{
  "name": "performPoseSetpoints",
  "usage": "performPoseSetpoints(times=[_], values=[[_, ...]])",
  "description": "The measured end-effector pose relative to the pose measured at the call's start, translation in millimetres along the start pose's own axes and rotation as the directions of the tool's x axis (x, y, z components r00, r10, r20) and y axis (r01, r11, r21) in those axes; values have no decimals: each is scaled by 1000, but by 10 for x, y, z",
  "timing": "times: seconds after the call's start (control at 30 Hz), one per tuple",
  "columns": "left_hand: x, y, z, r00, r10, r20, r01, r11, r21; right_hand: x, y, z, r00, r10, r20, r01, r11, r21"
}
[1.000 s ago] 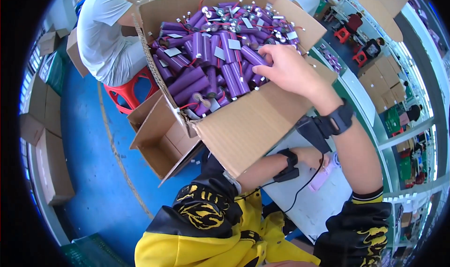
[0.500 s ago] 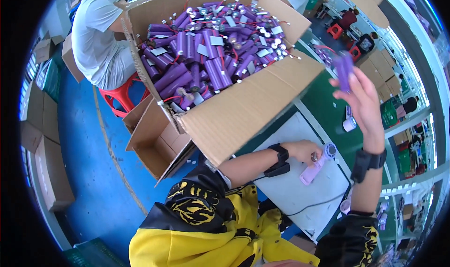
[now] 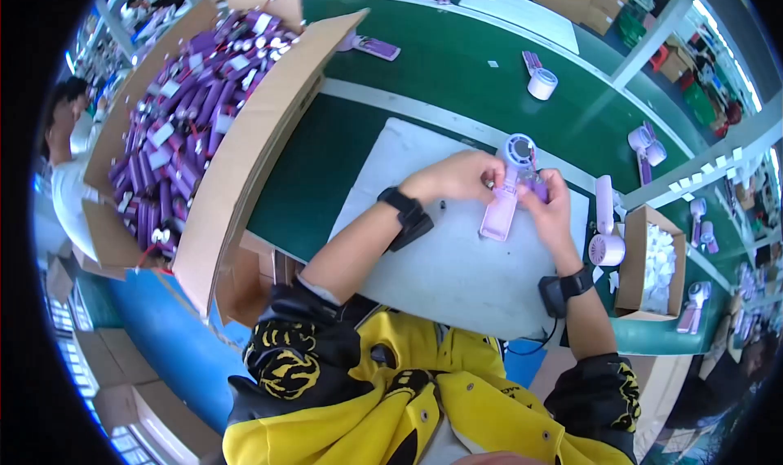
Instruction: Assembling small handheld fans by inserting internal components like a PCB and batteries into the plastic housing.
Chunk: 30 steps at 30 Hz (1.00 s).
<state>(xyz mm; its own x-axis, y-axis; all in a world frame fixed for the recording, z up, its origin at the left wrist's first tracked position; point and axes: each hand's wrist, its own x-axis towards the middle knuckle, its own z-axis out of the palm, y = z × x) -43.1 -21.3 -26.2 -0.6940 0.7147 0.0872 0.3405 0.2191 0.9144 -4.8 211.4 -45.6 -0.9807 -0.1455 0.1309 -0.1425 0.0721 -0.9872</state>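
Observation:
A light purple handheld fan (image 3: 498, 216) lies on the pale work mat (image 3: 408, 257), its round head pointing away from me. My left hand (image 3: 461, 177) has its fingers closed at the upper left edge of the handle. A tiny dark bit shows by those fingertips. In my right hand (image 3: 553, 216) is a purple battery pack (image 3: 536, 189), pinched close against the fan just below its head. Some of the pack is hidden by my fingers. A thin red wire shows next to the fan head.
To the left stands a large cardboard box (image 3: 245, 151) full of purple battery packs (image 3: 192, 110). A small carton (image 3: 626, 277) of white pieces sits at the right, beside another fan (image 3: 605, 249). More fans lie on the green bench (image 3: 440, 53). A person (image 3: 77, 196) sits beyond the large box.
My view has turned from the big box toward the mat. My right hand has come down from up beside the box, bringing the battery pack to the fan. The left hand stays at the fan.

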Motion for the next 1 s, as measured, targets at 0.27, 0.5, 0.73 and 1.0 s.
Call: performPoseSetpoints(times=[0.27, 0.5, 0.73, 1.0], values=[[-351, 418, -69, 965, -261, 26, 258, 928, -270, -199, -357, 299, 992, -124, -29, 114, 965, -235], [-355, 428, -181, 962, -245, 119, 262, 951, -163, -178, -368, 369, 876, -476, 81, 462, 779, -423], [-419, 435, -163, 965, -185, 185, 220, 957, -191, -228, -374, 408, 784, -576, 231, 611, 650, -452], [-457, 494, -144, 962, -191, 195, 226, 958, -177, -261, -456, 434, 791, -550, 269, 611, 681, -403]])
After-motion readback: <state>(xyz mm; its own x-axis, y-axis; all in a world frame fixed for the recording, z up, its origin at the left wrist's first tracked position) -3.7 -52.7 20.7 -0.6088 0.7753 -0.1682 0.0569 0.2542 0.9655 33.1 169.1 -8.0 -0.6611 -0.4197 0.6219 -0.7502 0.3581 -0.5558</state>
